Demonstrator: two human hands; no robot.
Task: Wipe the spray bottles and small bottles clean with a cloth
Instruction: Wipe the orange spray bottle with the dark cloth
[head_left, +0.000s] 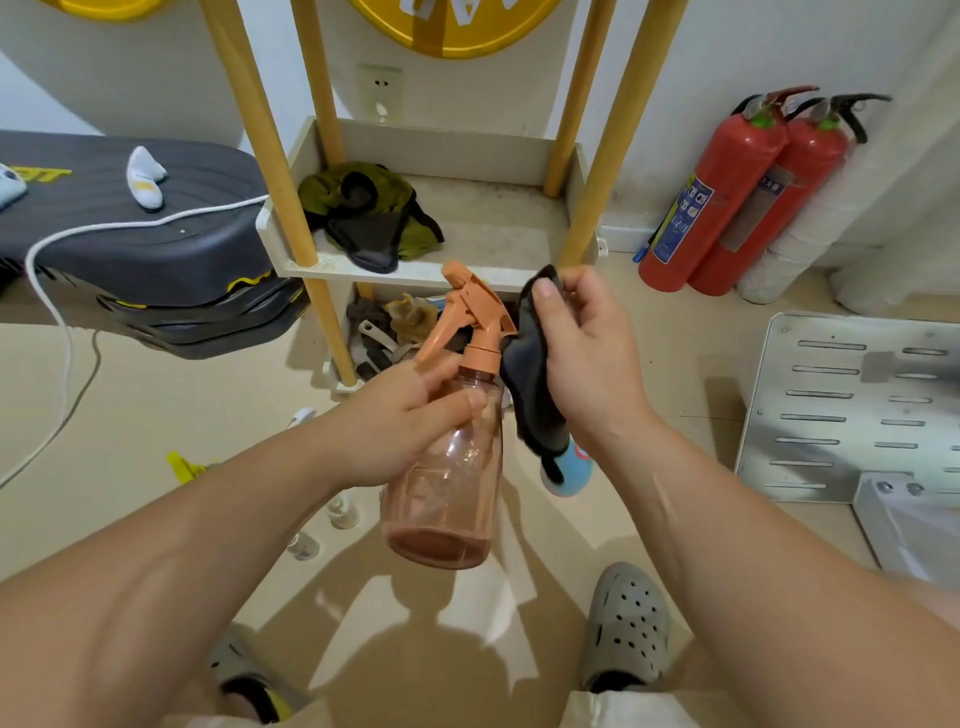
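Head view | pink spray bottle (445, 478) with orange trigger head, held mid-air over floor (156, 405), tilted | left hand (400, 415) grip wrapped on bottle shoulder | right hand (582, 358) grip pinching dark cloth (530, 384), just beside bottle neck | 2 small bottles (322, 530) on floor below | shelf (493, 228) behind, 2 fire extinguishers (748, 192) right

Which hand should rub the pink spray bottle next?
The right hand, probably. It already holds the dark cloth beside the spray bottle's orange trigger head. The left hand is busy gripping the bottle's shoulder, keeping it off the floor.
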